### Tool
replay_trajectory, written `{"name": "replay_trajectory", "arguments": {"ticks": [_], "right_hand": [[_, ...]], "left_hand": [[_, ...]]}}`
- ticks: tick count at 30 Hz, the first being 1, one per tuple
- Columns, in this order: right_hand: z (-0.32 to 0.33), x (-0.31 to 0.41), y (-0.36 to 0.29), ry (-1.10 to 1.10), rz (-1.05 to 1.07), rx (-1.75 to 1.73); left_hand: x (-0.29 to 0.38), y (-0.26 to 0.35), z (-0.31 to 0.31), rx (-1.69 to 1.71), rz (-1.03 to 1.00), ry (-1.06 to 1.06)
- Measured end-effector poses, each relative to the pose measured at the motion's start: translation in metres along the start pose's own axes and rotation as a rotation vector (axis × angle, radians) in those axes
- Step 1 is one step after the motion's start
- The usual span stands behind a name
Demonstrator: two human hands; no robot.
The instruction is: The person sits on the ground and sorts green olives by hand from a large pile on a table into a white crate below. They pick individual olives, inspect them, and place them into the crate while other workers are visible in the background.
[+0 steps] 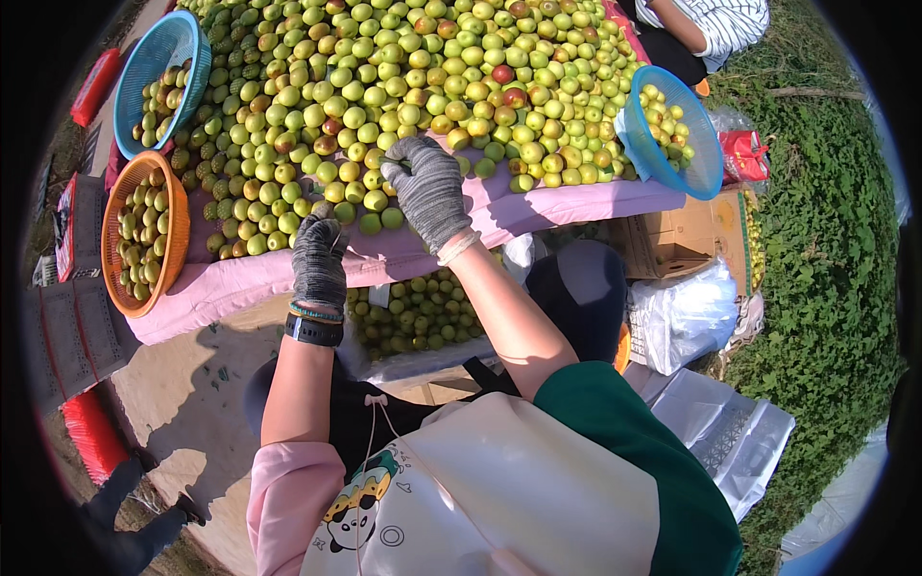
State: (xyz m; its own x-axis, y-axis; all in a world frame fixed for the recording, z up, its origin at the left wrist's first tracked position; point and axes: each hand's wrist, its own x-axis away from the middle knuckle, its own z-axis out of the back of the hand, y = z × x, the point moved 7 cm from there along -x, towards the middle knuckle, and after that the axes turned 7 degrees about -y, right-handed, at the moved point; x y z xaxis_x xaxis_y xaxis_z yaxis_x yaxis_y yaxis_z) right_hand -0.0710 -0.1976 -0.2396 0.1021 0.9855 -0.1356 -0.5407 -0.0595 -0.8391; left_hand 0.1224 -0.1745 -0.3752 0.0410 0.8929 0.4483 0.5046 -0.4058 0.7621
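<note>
Before me a heap of small yellow-green fruits (389, 93), which look like jujubes, lies on a table padded with pink cloth (209, 291). Some fruits have reddish-brown patches. My left hand (319, 259), in a grey knit glove, is at the near edge of the heap with its fingers curled. Farther out, my right hand (426, 191), gloved alike, bends over the fruits, thumb and fingers close together. Whether either hand holds a fruit is hidden by the curled fingers. Below the table edge, between my forearms, a lined crate (432, 360) holds more green fruits.
At the left table edge sit a blue plastic basket (124, 108) and an orange one (180, 252), both with fruits. Another blue basket (702, 173) stands at the right. Beyond it are a cardboard box (691, 223), plastic bags (684, 309) and a seated person (727, 29).
</note>
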Motion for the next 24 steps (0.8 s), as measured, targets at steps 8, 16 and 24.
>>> {"name": "replay_trajectory", "arguments": {"ticks": [8, 16, 24], "right_hand": [[-0.001, 0.010, -0.016, -0.156, 0.194, 0.206], [0.012, 0.019, 0.093, -0.115, -0.011, 0.509], [-0.032, 0.075, 0.045, -0.297, 0.109, 0.513]], "left_hand": [[0.007, 0.003, -0.006, 0.106, 0.034, -0.046], [0.021, 0.010, -0.032, -0.115, 0.019, -0.023], [0.020, 0.000, -0.033, -0.178, 0.024, -0.090]]}}
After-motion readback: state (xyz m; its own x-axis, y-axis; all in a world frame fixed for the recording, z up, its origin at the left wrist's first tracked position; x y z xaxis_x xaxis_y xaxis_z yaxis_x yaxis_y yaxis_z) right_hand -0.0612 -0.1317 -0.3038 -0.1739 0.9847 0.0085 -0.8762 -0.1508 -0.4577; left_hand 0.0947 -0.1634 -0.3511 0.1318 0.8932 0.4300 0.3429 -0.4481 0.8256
